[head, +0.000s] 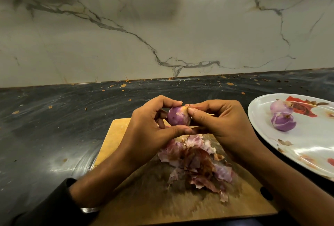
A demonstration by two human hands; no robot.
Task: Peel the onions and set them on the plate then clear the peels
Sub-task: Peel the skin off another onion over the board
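A dark countertop point(54, 126) carries a wooden cutting board point(112, 140) and, to its right, a white floral plate point(307, 146) with 2 peeled onions point(283, 121) lying close together on it. A heap of peels point(195, 162) lies on the board. Above the heap, the left hand point(150, 131) grips a purple onion point(178, 118) between curled fingers and thumb, while the right hand point(222, 122) pinches skin at its top end.
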